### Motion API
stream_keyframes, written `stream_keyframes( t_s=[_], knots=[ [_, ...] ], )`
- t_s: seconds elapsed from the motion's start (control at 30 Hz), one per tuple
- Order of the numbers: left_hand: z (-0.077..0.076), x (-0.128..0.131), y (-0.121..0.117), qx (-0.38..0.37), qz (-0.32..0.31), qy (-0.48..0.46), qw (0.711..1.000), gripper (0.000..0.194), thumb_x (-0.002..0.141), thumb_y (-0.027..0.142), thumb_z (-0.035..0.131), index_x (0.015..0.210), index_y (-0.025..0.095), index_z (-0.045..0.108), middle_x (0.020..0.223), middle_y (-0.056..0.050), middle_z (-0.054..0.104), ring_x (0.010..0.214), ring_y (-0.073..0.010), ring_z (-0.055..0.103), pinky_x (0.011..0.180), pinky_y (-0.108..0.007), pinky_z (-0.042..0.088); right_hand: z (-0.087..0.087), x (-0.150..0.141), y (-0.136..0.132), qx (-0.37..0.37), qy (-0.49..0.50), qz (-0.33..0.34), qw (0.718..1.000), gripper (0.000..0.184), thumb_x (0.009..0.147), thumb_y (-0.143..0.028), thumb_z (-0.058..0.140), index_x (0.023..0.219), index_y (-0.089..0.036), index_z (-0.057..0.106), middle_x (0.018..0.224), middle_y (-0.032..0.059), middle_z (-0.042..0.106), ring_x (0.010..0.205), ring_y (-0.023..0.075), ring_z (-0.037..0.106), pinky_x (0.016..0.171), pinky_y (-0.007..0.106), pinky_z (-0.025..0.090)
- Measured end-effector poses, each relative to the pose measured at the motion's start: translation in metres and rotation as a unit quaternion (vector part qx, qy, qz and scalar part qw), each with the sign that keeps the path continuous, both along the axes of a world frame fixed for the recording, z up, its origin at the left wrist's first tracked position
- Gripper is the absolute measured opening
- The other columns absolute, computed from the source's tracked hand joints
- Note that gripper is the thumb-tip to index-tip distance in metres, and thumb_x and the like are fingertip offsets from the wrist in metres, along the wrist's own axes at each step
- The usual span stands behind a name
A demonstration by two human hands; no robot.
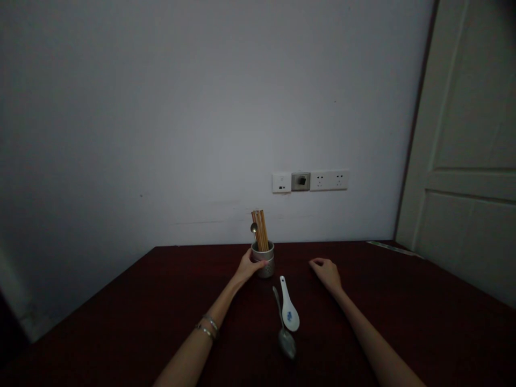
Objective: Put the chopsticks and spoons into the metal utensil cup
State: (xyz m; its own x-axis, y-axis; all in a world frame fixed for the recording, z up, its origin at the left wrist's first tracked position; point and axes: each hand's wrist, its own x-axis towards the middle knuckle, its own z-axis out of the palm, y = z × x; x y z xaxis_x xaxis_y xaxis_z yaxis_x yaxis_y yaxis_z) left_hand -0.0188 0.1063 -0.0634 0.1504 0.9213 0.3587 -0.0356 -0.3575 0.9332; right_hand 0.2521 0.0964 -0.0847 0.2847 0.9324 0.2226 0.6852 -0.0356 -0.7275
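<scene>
My left hand (250, 266) is wrapped round the side of a metal utensil holder (266, 267) that stands upright on the dark red table (161, 301). A bundle of wooden chopsticks (262, 231) and a small metal spoon (253, 228) stick up out of the holder. To the right, my right hand (327, 273) rests on the table with its fingers curled, and whatever may be inside them is hidden. Between my forearms lie a white soup spoon (289, 312) with a blue pattern and a metal spoon (286, 341), close beside each other.
Behind the table rises a pale wall (201, 134) with a row of sockets and switches (318, 181). A light panelled door (467, 134) stands on the right. Near the table's far right corner lies a thin flat strip (395, 249).
</scene>
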Motion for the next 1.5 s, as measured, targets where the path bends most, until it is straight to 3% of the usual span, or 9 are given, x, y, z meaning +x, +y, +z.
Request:
stream_keyframes(
  t_s=[0.27, 0.6, 0.67, 0.77, 0.87, 0.97, 1.1, 1.3, 1.5],
  knots=[
    [-0.005, 0.002, -0.002, 0.002, -0.017, -0.016, 1.0, 0.063, 0.054, 0.027, 0.075, 0.11, 0.013, 0.05, 0.109, -0.013, 0.059, 0.097, -0.0219, 0.056, 0.087, -0.034, 0.042, -0.002, 0.001, 0.003, 0.009, -0.003, 0.001, 1.0, 0.032, 0.07, -0.036, 0.045, 0.082, -0.018, 0.069, 0.085, 0.0075, 0.068, 0.084, 0.0221, 0.062, 0.073, 0.027, 0.043],
    [-0.005, 0.002, -0.006, 0.012, -0.021, -0.011, 1.0, 0.063, 0.057, 0.027, 0.074, 0.113, 0.015, 0.048, 0.112, -0.012, 0.057, 0.101, -0.0226, 0.054, 0.09, -0.036, 0.04, -0.005, 0.004, 0.005, 0.093, 0.057, 0.027, 0.994, 0.03, 0.067, -0.032, 0.049, 0.083, -0.015, 0.068, 0.089, 0.0083, 0.068, 0.088, 0.0215, 0.061, 0.08, 0.028, 0.042],
    [-0.005, 0.001, -0.006, 0.015, -0.027, -0.013, 0.999, 0.063, 0.058, 0.028, 0.074, 0.114, 0.015, 0.047, 0.112, -0.012, 0.057, 0.101, -0.0228, 0.054, 0.09, -0.036, 0.04, 0.01, 0.002, 0.004, 0.119, 0.077, 0.038, 0.989, 0.03, 0.066, -0.03, 0.05, 0.084, -0.014, 0.068, 0.088, 0.0083, 0.068, 0.088, 0.0209, 0.06, 0.08, 0.029, 0.043],
    [-0.006, 0.001, -0.005, 0.02, -0.03, -0.013, 0.999, 0.064, 0.058, 0.028, 0.074, 0.115, 0.015, 0.047, 0.112, -0.013, 0.057, 0.101, -0.0232, 0.054, 0.09, -0.036, 0.039, 0.048, -0.012, -0.005, 0.142, 0.103, 0.091, 0.98, 0.031, 0.065, -0.03, 0.052, 0.086, -0.012, 0.067, 0.083, 0.0084, 0.068, 0.08, 0.0198, 0.061, 0.074, 0.029, 0.045],
    [-0.008, 0.001, -0.003, 0.024, -0.027, -0.009, 0.999, 0.066, 0.057, 0.028, 0.074, 0.115, 0.015, 0.046, 0.113, -0.013, 0.056, 0.102, -0.0234, 0.054, 0.091, -0.037, 0.039, 0.09, -0.037, -0.026, 0.132, 0.09, 0.22, 0.962, 0.03, 0.067, -0.031, 0.053, 0.085, -0.011, 0.066, 0.08, 0.0078, 0.067, 0.073, 0.017, 0.06, 0.068, 0.027, 0.045],
    [-0.01, 0.001, -0.001, 0.034, -0.021, -0.001, 0.999, 0.064, 0.058, 0.029, 0.073, 0.114, 0.014, 0.047, 0.113, -0.013, 0.057, 0.101, -0.0232, 0.054, 0.09, -0.036, 0.039, 0.112, -0.063, -0.055, 0.087, 0.018, 0.35, 0.932, 0.027, 0.068, -0.027, 0.053, 0.085, -0.012, 0.067, 0.077, 0.005, 0.067, 0.069, 0.0142, 0.058, 0.063, 0.024, 0.044],
    [-0.011, 0.001, -0.001, 0.044, -0.012, 0.009, 0.999, 0.062, 0.058, 0.029, 0.073, 0.113, 0.014, 0.048, 0.111, -0.012, 0.057, 0.1, -0.0217, 0.054, 0.09, -0.034, 0.04, 0.105, -0.08, -0.085, 0.006, -0.117, 0.435, 0.893, 0.023, 0.067, -0.021, 0.052, 0.082, -0.015, 0.069, 0.066, 0.0016, 0.064, 0.059, 0.0109, 0.054, 0.054, 0.02, 0.039],
    [-0.007, 0.002, -0.005, 0.031, -0.012, 0.007, 0.999, 0.062, 0.057, 0.029, 0.073, 0.112, 0.014, 0.048, 0.11, -0.011, 0.058, 0.099, -0.0214, 0.055, 0.088, -0.034, 0.041, 0.08, -0.086, -0.097, -0.023, -0.219, 0.446, 0.868, 0.024, 0.065, -0.02, 0.052, 0.083, -0.019, 0.068, 0.065, -0.0002, 0.062, 0.056, 0.009, 0.053, 0.05, 0.017, 0.034],
    [-0.007, 0.002, -0.004, 0.008, -0.009, 0.002, 1.0, 0.065, 0.055, 0.028, 0.075, 0.113, 0.015, 0.047, 0.111, -0.012, 0.058, 0.101, -0.0233, 0.054, 0.09, -0.038, 0.039, 0.079, -0.09, -0.099, -0.026, -0.286, 0.449, 0.846, 0.028, 0.063, -0.015, 0.05, 0.082, -0.023, 0.069, 0.071, -0.0002, 0.065, 0.06, 0.01, 0.055, 0.051, 0.017, 0.033]
  ],
)
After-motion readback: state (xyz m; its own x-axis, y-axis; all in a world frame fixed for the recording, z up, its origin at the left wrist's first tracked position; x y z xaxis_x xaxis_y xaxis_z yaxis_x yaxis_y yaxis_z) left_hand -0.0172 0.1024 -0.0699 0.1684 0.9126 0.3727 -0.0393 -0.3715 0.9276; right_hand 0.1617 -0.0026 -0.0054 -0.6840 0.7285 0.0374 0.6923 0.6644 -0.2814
